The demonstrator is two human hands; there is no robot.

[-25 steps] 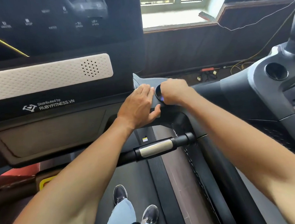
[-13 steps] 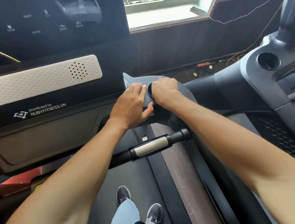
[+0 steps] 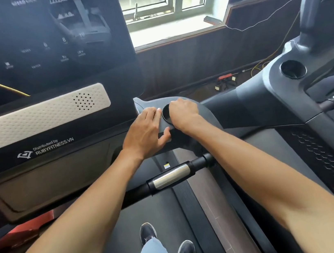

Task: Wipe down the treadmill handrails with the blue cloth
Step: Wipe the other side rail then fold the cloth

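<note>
The left hand (image 3: 145, 131) is lying flat on the grey panel (image 3: 207, 116) beside the screen (image 3: 43, 47). Its fingers are straight and close together, and the thumb is touching the panel's near edge. The right hand (image 3: 183, 113) is resting just beside it at the rim of the round cup holder (image 3: 165, 116), fingers curled downward. What they are holding is hidden, so I cannot tell where the blue cloth is. The handrail (image 3: 171, 177) is lying below both wrists, apart from the hands.
</note>
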